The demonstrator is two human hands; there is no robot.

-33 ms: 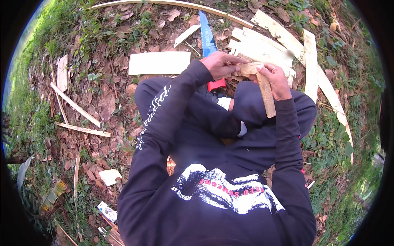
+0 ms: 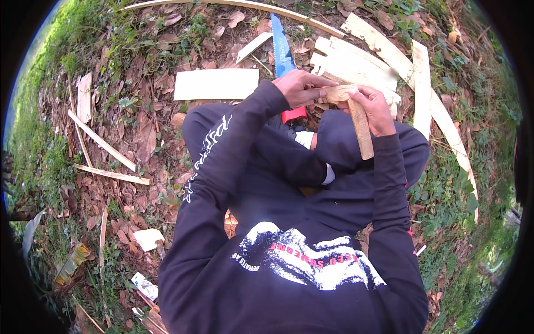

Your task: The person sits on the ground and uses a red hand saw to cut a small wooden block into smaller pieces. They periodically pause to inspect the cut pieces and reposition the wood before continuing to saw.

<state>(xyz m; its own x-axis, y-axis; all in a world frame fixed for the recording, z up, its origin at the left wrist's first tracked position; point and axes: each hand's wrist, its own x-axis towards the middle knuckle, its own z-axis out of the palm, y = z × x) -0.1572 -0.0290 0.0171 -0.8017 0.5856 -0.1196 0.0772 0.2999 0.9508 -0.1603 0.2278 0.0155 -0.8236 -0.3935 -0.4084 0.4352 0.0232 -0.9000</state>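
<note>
Above my crossed legs, both hands are on light wooden pieces. My left hand [image 2: 300, 89] is closed at the left end of a short wooden piece [image 2: 338, 93], its fingers stretched along the top. My right hand [image 2: 375, 111] pinches the corner where this piece meets a narrow wooden strip [image 2: 361, 131]. That strip slants down toward my right knee, so the two make an angle. Whether they are fastened together I cannot tell. Just beyond my left hand lies a saw with a blue blade [image 2: 282, 50] and a red handle [image 2: 293, 115], its middle hidden behind my hand.
A pale rectangular board [image 2: 217, 84] lies left of the saw. Several thin boards [image 2: 356, 64] are piled beyond my right hand, beside an upright-lying plank [image 2: 421, 89]. A long curved strip [image 2: 239, 4] crosses the far side. Loose wood slats [image 2: 103, 140] lie on leaf litter at left.
</note>
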